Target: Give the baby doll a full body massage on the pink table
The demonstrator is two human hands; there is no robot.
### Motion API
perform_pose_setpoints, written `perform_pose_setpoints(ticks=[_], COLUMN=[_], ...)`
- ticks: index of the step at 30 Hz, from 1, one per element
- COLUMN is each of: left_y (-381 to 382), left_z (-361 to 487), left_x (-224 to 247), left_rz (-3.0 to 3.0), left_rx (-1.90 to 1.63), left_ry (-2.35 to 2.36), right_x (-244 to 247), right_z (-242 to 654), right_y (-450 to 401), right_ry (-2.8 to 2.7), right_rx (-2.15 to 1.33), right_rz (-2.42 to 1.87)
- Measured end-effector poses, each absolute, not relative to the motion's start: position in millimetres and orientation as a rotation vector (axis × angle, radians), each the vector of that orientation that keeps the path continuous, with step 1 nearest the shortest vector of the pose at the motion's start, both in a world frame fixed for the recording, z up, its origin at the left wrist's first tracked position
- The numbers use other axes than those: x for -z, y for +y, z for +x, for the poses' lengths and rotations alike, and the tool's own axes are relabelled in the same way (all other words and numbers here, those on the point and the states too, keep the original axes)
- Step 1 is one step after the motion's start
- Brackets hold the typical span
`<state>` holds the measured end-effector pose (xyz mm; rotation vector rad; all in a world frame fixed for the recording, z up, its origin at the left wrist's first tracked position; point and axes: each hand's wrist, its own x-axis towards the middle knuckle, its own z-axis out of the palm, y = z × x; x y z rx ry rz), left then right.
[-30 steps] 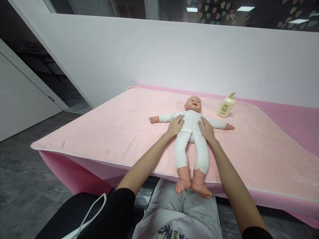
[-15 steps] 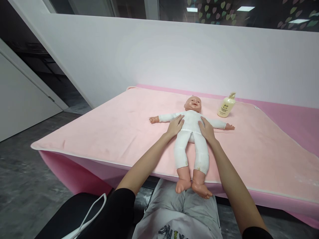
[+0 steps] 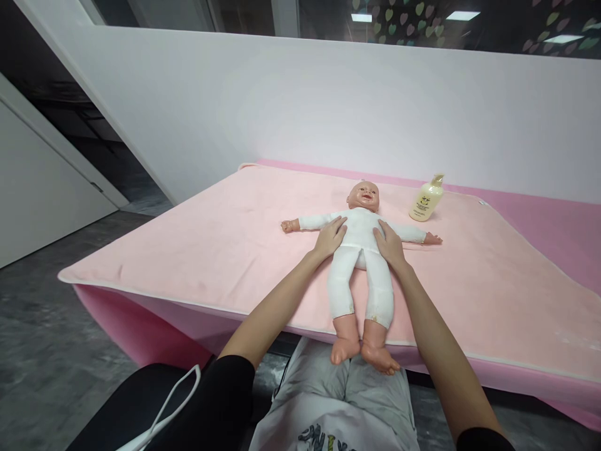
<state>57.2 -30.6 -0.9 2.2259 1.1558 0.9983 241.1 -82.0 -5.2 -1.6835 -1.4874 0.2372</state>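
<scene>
A baby doll (image 3: 361, 225) with a white cloth body and hard plastic head, hands and feet lies face up. Its arms are spread to both sides, and its feet stick out past the near edge of the pink mat (image 3: 211, 232). My left hand (image 3: 330, 238) rests against the left side of the doll's torso, fingers stretched onto the cloth. On the opposite side, my right hand (image 3: 389, 244) lies along the torso in the same way, its fingers also extended. The undersides of both hands are hidden.
A pale yellow pump bottle (image 3: 425, 200) stands behind the doll's arm on the right. A white wall (image 3: 328, 106) rises along the far side of the table. At lower left a white cable (image 3: 173, 401) loops over a black surface. My lap is under the doll's feet.
</scene>
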Motion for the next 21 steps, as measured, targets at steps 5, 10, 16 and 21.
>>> perform_pose_setpoints(ticks=[5, 10, 16, 21], left_y=[-30.3, -29.6, -30.3, -32.5], left_z=[57.4, 57.7, 56.6, 63.3], left_x=[1.0, 1.7, 0.6, -5.2], left_rz=[2.234, 2.239, 2.232, 2.361], left_rx=[-0.993, -0.984, -0.975, -0.891], left_ry=[1.163, 1.17, 1.182, 1.003], right_x=[6.7, 8.3, 8.6, 5.4], right_z=[242.1, 243.3, 243.8, 235.6], right_y=[-81.1, -79.8, -82.2, -78.9], right_ry=[-1.485, -1.485, -1.525, -1.78], right_rx=[-0.245, -0.248, -0.203, -0.021], right_rz=[-1.677, -1.666, -1.689, -1.556])
